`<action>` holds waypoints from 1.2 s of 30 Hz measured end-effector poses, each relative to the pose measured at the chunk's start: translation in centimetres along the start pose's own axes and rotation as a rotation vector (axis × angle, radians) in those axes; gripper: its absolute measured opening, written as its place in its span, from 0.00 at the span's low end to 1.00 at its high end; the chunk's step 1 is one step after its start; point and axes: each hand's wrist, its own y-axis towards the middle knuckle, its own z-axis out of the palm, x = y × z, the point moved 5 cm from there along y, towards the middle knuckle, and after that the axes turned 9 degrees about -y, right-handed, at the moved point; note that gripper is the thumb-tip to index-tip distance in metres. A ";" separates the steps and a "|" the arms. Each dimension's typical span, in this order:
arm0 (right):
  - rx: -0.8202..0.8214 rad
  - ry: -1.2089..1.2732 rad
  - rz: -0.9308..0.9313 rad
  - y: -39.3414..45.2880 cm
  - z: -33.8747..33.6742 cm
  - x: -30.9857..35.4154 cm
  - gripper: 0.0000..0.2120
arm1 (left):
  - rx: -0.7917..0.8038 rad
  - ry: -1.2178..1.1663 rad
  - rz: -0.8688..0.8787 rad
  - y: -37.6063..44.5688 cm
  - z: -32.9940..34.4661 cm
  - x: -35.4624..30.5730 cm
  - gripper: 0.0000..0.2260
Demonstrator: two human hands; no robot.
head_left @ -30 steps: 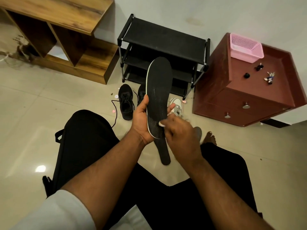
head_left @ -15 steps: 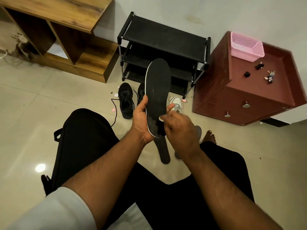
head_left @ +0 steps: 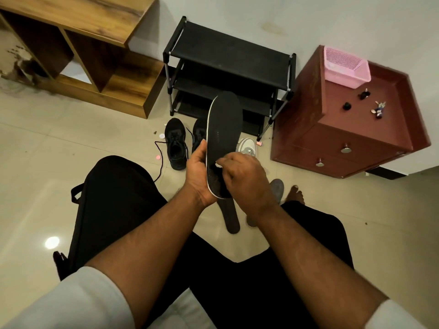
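Black insole, upright before the black shoe rack. Our left hand grips its heel edge, and our right hand pinches a small white wipe against the heel area. We judge this to be the wiping step; next, the strokes should climb toward the toe, nearer the rack.

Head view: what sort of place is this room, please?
Probably a home room's shoe corner: a black shoe rack stands at the wall, black sneakers lie on the tiled floor before it, and a maroon drawer chest carries a pink basket.
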 end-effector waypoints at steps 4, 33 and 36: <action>-0.016 0.026 -0.054 -2.2 0.1 1.1 0.08 | -0.044 -0.043 0.056 0.5 -0.1 -1.2 0.30; -0.007 0.001 -0.271 -0.2 -0.7 1.2 0.10 | 0.056 0.093 -0.022 -1.8 0.9 0.1 0.19; 0.021 0.044 -0.425 -2.7 -0.3 2.4 0.08 | 0.015 0.088 -0.054 -1.6 0.5 0.0 0.16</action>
